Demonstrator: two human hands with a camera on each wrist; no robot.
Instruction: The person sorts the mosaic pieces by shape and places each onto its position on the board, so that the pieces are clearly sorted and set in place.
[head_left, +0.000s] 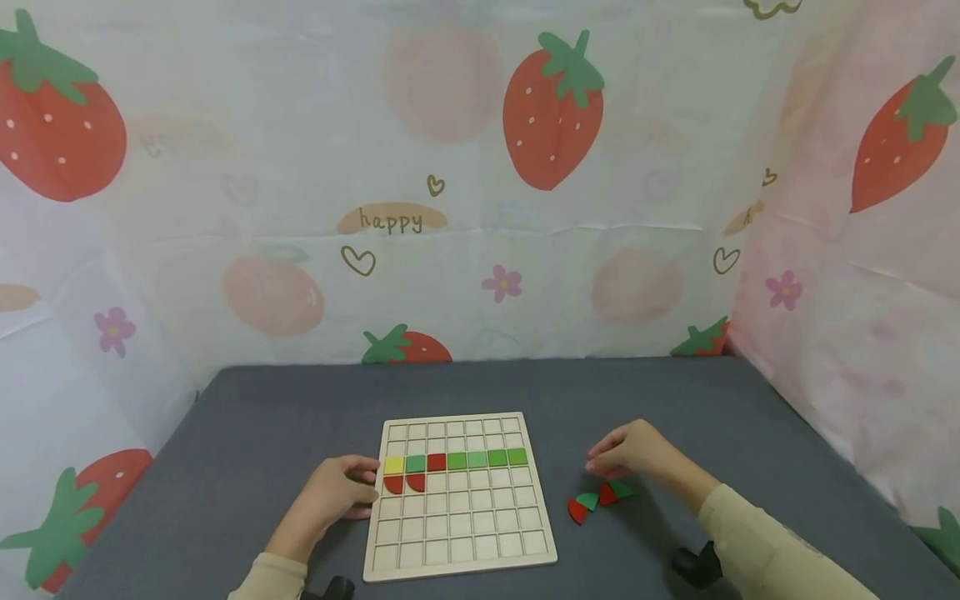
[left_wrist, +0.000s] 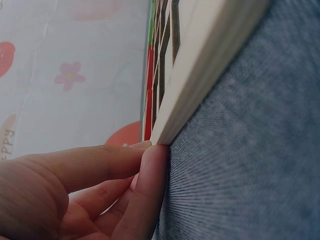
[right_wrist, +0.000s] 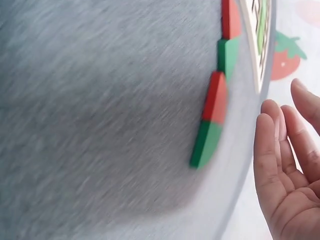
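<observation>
A pale wooden grid board lies on the dark cloth. One row holds yellow, green and red square tiles, and below its left end sit two red quarter-circle tiles. My left hand holds the board's left edge, thumb and finger close together there in the left wrist view. To the right of the board, my right hand hovers with nothing in its fingers, which are loosely bent and spread from the thumb. Just under it lie loose rounded pieces, red and green, set end to end.
A dark grey cloth covers the table. Behind and on both sides hang sheets printed with strawberries, hearts and flowers. A black device sits at the right wrist, and another at the left.
</observation>
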